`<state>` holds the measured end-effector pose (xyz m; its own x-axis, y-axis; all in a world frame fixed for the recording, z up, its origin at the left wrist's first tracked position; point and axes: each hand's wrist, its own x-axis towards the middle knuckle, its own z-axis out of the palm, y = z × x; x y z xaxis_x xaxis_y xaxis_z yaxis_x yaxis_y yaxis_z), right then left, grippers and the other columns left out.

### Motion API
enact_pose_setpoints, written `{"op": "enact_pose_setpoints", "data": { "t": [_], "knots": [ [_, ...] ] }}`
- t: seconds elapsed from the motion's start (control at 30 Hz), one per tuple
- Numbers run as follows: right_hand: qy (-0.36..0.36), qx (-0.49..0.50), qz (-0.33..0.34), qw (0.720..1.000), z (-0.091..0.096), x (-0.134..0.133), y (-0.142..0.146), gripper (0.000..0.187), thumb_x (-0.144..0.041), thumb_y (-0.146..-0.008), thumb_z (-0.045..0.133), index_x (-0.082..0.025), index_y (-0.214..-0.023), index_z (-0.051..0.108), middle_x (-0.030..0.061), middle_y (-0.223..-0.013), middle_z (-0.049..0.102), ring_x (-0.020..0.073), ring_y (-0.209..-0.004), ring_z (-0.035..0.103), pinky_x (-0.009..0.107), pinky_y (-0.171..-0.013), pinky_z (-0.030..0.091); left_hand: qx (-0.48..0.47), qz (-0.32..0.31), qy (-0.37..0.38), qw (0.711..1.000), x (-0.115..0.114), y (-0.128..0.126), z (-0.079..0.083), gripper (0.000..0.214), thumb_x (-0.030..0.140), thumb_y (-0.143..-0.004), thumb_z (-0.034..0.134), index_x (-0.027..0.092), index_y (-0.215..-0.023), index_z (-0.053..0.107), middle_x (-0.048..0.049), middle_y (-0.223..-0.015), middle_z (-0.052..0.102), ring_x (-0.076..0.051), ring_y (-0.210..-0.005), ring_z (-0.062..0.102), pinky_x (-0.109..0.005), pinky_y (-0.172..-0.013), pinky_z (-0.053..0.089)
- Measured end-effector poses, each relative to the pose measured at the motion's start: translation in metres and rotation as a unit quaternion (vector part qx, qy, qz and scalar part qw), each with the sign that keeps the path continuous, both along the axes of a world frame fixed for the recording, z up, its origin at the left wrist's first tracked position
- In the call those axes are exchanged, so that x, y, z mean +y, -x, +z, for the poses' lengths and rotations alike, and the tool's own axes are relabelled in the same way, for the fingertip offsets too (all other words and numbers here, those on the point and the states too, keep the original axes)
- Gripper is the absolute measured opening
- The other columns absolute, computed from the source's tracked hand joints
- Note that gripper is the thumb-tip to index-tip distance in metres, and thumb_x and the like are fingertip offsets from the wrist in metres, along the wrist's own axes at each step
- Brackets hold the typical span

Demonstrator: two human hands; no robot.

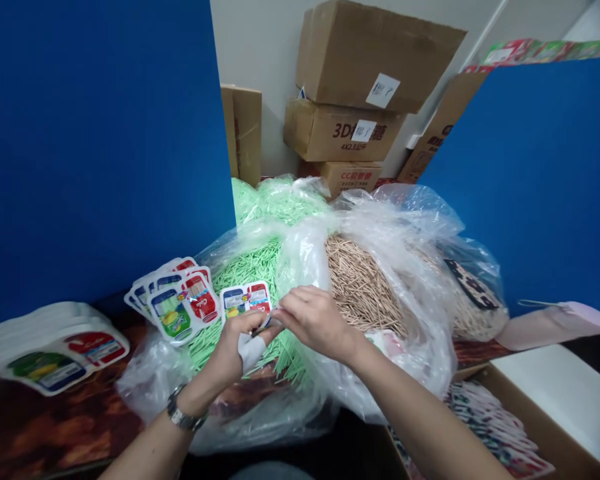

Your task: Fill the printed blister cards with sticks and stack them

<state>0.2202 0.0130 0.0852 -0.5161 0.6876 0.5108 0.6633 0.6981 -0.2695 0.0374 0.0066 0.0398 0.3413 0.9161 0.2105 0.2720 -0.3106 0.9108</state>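
My left hand (pixel 230 350), with a metal-band watch on its wrist, is closed on a small printed pouch (pixel 251 351) seen nearly edge-on, its white side showing below the fingers. The fingers of my right hand (pixel 316 321) pinch the pouch's upper edge, close against the left fingertips. Whether its mouth is parted is hidden by my fingers. Just behind my hands, another blue-and-red pouch (pixel 234 301) lies on a heap of light green sticks (pixel 253 263) in a clear plastic bag. To the left, several similar pouches (pixel 184 308) lie fanned out.
Brown sticks (pixel 363 287) fill a second clear bag on the right. A stack of pouches (pixel 55 353) stands far left. An open carton (pixel 555 433) of packets sits lower right, near a pink pouch (pixel 555 325). Blue panels flank stacked cardboard boxes (pixel 340 130) at the back.
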Motion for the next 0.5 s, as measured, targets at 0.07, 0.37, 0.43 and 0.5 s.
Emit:
{"op": "enact_pose_setpoints", "data": {
  "t": [0.07,0.37,0.43,0.5],
  "knots": [
    [0.015,0.055,0.009,0.998,-0.002,-0.003,0.006,0.019,-0.028,-0.096,0.044,-0.018,-0.099,0.06,0.0052,-0.086,0.064,0.0164,-0.082,0.057,0.03,-0.077,0.044,-0.004,0.046,0.011,0.999,0.001,0.013,-0.003,0.027,0.029,-0.077,0.067,0.017,-0.059,0.051,0.0047,-0.06,0.045,-0.011,-0.057,0.041,-0.023,-0.054,0.033],
    [0.293,0.099,-0.018,0.951,-0.1,-0.035,0.015,0.017,-0.023,-0.093,0.045,-0.019,-0.107,0.053,0.0043,-0.094,0.062,0.0155,-0.086,0.06,0.028,-0.076,0.05,-0.072,0.169,0.08,0.98,-0.002,0.058,-0.026,0.031,0.031,-0.072,0.073,0.02,-0.058,0.047,0.0059,-0.055,0.041,-0.009,-0.049,0.034,-0.024,-0.046,0.026],
    [0.256,-0.019,-0.053,0.965,-0.117,-0.032,0.0,0.018,-0.02,-0.092,0.045,-0.018,-0.107,0.055,0.0069,-0.099,0.062,0.0169,-0.088,0.06,0.029,-0.078,0.049,-0.079,0.157,0.091,0.98,-0.005,0.057,-0.029,0.028,0.031,-0.072,0.073,0.021,-0.06,0.049,0.0048,-0.056,0.043,-0.01,-0.05,0.037,-0.025,-0.047,0.027],
    [0.224,-0.102,-0.065,0.967,-0.125,-0.029,-0.019,0.017,-0.017,-0.09,0.045,-0.017,-0.102,0.058,0.0072,-0.096,0.062,0.0165,-0.083,0.059,0.028,-0.074,0.048,-0.085,0.146,0.1,0.981,-0.007,0.053,-0.031,0.028,0.031,-0.071,0.072,0.022,-0.06,0.049,0.0042,-0.056,0.044,-0.011,-0.051,0.038,-0.026,-0.048,0.028]
  ]
}}
